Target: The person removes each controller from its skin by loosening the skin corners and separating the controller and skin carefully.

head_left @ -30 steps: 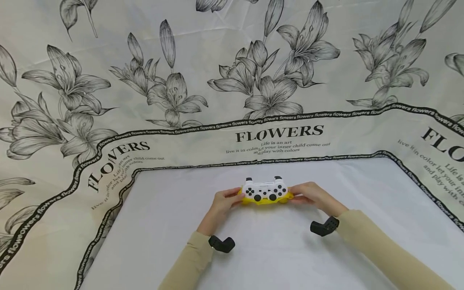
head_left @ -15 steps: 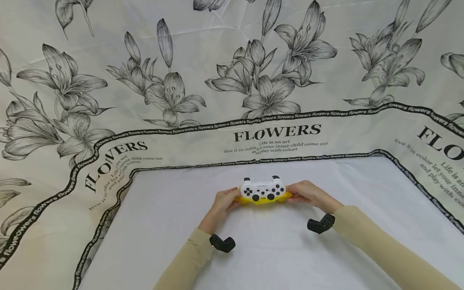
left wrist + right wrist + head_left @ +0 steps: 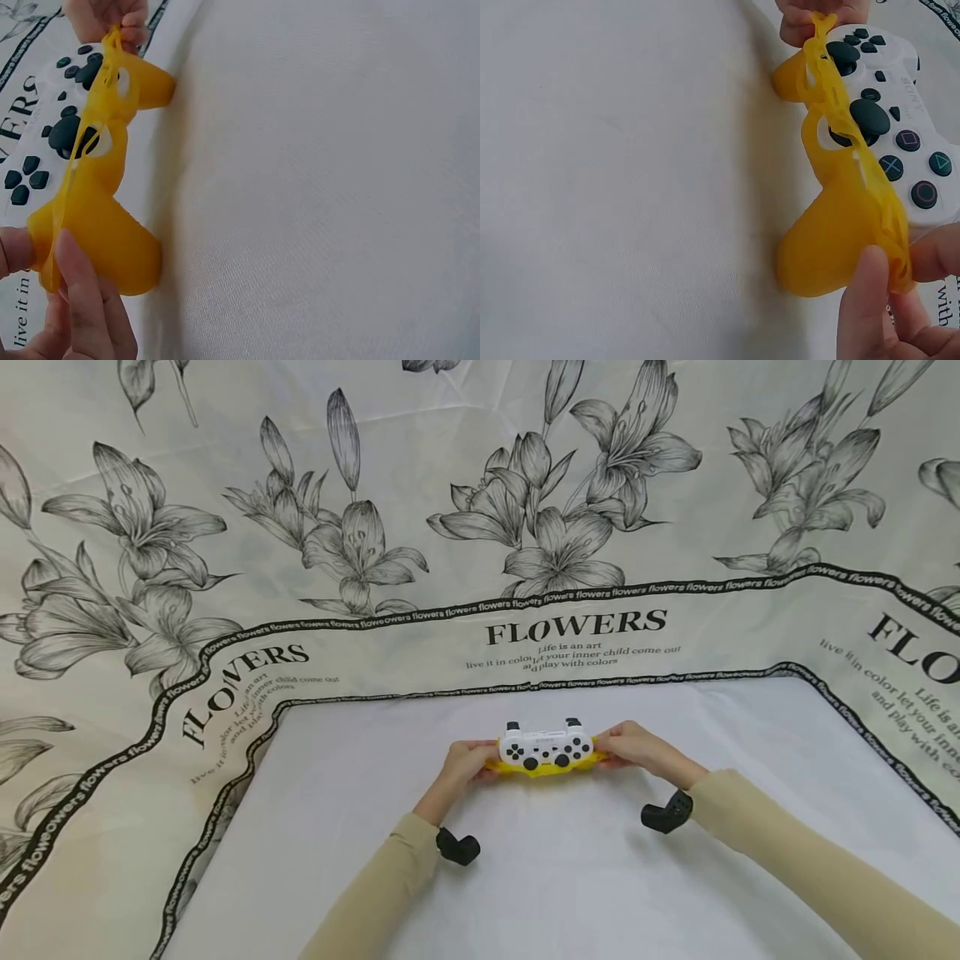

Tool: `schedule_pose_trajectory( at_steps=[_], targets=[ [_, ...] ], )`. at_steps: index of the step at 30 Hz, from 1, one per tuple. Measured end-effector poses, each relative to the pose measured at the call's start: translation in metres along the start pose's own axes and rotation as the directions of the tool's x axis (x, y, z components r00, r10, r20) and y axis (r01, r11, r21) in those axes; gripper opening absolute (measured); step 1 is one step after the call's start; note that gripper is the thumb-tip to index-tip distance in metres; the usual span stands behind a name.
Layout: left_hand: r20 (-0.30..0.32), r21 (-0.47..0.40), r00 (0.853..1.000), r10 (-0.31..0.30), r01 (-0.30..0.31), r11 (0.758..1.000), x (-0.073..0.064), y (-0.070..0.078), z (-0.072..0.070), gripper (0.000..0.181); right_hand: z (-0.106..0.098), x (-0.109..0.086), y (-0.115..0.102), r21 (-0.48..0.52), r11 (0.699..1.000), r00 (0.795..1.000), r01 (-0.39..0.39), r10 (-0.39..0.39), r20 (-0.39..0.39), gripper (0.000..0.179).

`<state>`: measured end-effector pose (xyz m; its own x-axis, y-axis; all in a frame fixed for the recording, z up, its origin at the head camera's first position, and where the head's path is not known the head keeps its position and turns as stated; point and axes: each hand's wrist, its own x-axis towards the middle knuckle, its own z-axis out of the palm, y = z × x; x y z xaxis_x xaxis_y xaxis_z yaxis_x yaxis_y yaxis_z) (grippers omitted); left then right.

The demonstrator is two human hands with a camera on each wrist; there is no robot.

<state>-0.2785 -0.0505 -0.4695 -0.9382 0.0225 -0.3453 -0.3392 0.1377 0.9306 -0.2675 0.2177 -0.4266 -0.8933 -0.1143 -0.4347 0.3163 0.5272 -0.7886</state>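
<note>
A white game controller (image 3: 547,748) with black buttons and sticks is partly wrapped in a yellow silicone sleeve (image 3: 546,769). In the wrist views the sleeve (image 3: 112,240) covers both grip ends, and its bunched edge runs along the two thumbsticks. At the left end, my left hand (image 3: 468,762) pinches the sleeve's edge between thumb and fingers. My right hand (image 3: 630,747) pinches the same edge at the right end, as the right wrist view shows at the fingers (image 3: 866,300). The controller's button face (image 3: 900,112) is bare.
A white cloth (image 3: 360,827) covers the table under the hands. Behind it hangs a curtain (image 3: 420,660) printed with flowers and lettering. A black wrist device (image 3: 457,847) sits on the left wrist, and another black device (image 3: 667,812) on the right.
Both hands keep hold of the sleeve's ends. Hands and controller sit slightly higher in the head view, along with a small shift of the whole view.
</note>
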Motion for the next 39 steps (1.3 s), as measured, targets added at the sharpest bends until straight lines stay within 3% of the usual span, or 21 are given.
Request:
schedule_pose_trajectory(
  at_steps=[11, 18, 26, 39],
  targets=[
    [0.038, 0.045, 0.999, 0.023, -0.024, 0.999, 0.004, 0.0, -0.002, 0.039, 0.005, 0.003, 0.003, -0.183, 0.977, 0.993, 0.109, -0.115, -0.024, 0.025],
    [0.023, 0.084, 0.998, 0.05, -0.052, 0.995, 0.01, -0.001, -0.004, 0.038, 0.006, 0.005, 0.001, -0.184, 0.975, 0.99, 0.126, -0.134, -0.035, 0.022],
    [0.054, 0.11, 0.993, 0.108, -0.114, 0.987, 0.014, -0.008, -0.005, 0.04, 0.009, 0.004, 0.008, -0.158, 0.978, 0.988, 0.138, -0.147, -0.048, 0.019],
    [-0.063, 0.095, 0.994, 0.087, -0.081, 0.992, 0.009, -0.015, -0.002, 0.026, 0.012, 0.003, 0.012, -0.121, 0.984, 0.988, 0.133, -0.142, -0.066, 0.022]
  ],
)
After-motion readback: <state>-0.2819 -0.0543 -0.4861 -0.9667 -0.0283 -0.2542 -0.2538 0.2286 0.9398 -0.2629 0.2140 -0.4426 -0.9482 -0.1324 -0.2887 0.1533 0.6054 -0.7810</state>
